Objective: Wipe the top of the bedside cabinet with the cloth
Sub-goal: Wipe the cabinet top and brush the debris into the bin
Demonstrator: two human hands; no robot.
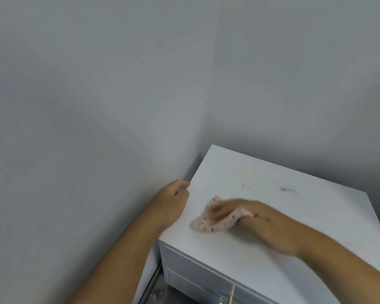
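Note:
The white bedside cabinet [272,172] stands in a wall corner, its flat top filling the lower right. My right hand [257,218] presses a small white cloth with red dots [208,224] flat on the top, near its left front part; the fingers are blurred. My left hand [173,200] rests against the cabinet's left edge, fingers curled over it, holding nothing else. Two dark smudges [287,190] mark the top beyond the cloth.
Grey walls meet in a corner [213,95] right behind the cabinet. A drawer front with a brass handle [229,292] shows below the top's front edge. A narrow gap runs between the cabinet's left side and the wall.

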